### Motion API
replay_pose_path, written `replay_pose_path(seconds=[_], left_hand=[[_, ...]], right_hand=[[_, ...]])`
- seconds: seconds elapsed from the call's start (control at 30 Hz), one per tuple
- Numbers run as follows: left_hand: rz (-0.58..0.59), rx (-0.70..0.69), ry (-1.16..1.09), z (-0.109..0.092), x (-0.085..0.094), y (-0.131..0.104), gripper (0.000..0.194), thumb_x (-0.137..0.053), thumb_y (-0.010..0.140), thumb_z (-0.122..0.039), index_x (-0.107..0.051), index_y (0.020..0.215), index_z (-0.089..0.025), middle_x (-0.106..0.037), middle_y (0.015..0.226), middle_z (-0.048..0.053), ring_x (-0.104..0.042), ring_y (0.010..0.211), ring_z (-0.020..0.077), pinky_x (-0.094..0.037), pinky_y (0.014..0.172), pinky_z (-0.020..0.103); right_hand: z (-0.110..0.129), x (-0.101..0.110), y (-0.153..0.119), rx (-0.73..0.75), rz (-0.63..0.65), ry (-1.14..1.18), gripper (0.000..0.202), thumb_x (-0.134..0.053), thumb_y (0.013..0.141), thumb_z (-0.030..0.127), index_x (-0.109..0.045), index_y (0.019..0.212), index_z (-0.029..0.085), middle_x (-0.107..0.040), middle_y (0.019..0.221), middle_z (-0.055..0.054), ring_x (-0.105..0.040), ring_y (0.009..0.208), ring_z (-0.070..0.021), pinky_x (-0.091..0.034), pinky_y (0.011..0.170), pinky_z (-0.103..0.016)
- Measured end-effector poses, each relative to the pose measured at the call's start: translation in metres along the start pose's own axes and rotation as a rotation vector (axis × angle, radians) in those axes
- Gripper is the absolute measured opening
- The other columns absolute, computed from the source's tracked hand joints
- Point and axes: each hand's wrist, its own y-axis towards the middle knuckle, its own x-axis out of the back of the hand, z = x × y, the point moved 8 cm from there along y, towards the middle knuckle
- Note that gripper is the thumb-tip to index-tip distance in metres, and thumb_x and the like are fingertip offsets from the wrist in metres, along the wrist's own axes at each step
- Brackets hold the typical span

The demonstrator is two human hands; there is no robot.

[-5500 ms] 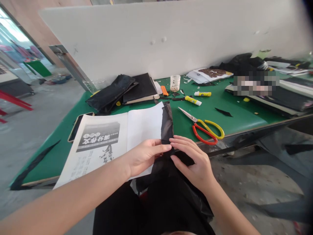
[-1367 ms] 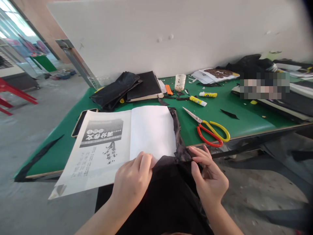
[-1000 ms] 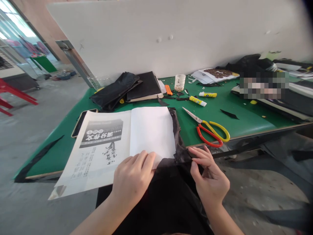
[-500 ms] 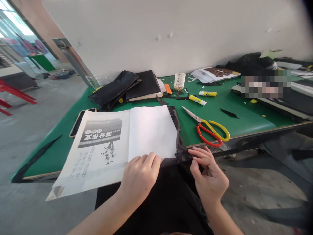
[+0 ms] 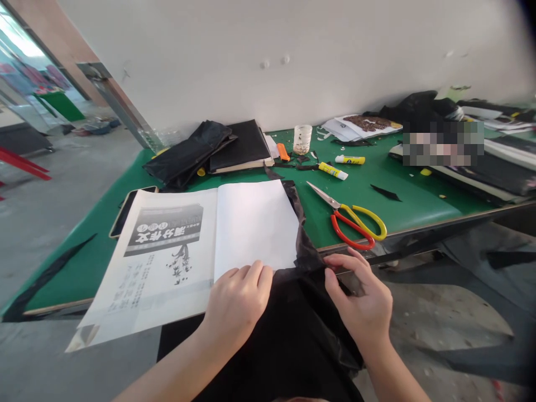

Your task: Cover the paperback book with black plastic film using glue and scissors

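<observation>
An open book lies across the table's front edge, with a printed page (image 5: 171, 223) on the left and a blank white page (image 5: 253, 223) on the right. My left hand (image 5: 238, 298) is closed over the near edge of the book, thumb hidden. Black cloth (image 5: 307, 257) borders the blank page on its right and near sides. At the near right corner, my right hand (image 5: 364, 298) pinches this cloth between thumb and forefinger. Scissors (image 5: 349, 218) with one red and one yellow handle lie just beyond my right hand, blades slightly apart.
On the green table (image 5: 431, 198) are two glue sticks (image 5: 334, 171), a plastic cup (image 5: 302, 139), an orange cutter (image 5: 283, 152), a black-covered book (image 5: 238, 146), folded black material (image 5: 190, 153) and black scraps (image 5: 385, 192). A phone (image 5: 125, 215) lies partly under the printed page.
The view has shifted slightly, so most things sit a little further left. The black cloth at the corner is drawn out more toward my right hand. My left hand keeps its hold.
</observation>
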Motion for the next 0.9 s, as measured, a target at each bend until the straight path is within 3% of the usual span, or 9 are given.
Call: replay_pose_path(seconds=[0.3, 0.53, 0.9], left_hand=[[0.014, -0.013, 0.016, -0.001, -0.003, -0.002, 0.023, -0.045, 0.076, 0.001, -0.051, 0.064, -0.017, -0.045, 0.056, -0.002, -0.040, 0.044, 0.0123, -0.028, 0.041, 0.026], [0.048, 0.027, 0.067, -0.002, -0.013, 0.001, 0.025, -0.041, 0.070, 0.005, -0.044, 0.063, -0.019, -0.041, 0.056, -0.003, -0.038, 0.040, 0.0115, -0.024, 0.038, 0.025], [0.097, 0.121, 0.111, 0.000, -0.019, 0.006, 0.023, -0.037, 0.086, -0.008, -0.043, 0.066, -0.018, -0.040, 0.053, -0.004, -0.040, 0.034, 0.0104, -0.020, 0.037, 0.024]], right_hand=[[0.011, 0.000, 0.004, 0.108, -0.010, -0.120, 0.014, -0.061, 0.071, 0.010, -0.060, 0.078, 0.022, -0.064, 0.073, 0.005, -0.060, 0.065, -0.0118, -0.041, 0.099, -0.044], [0.002, -0.001, -0.001, 0.051, -0.036, -0.143, 0.011, -0.061, 0.072, 0.012, -0.062, 0.076, 0.022, -0.066, 0.073, 0.005, -0.062, 0.065, -0.0129, -0.048, 0.092, -0.039], [-0.003, 0.001, -0.008, 0.059, -0.110, -0.073, 0.011, -0.063, 0.072, 0.012, -0.061, 0.077, 0.021, -0.067, 0.075, 0.004, -0.065, 0.072, -0.0155, -0.047, 0.094, -0.045]])
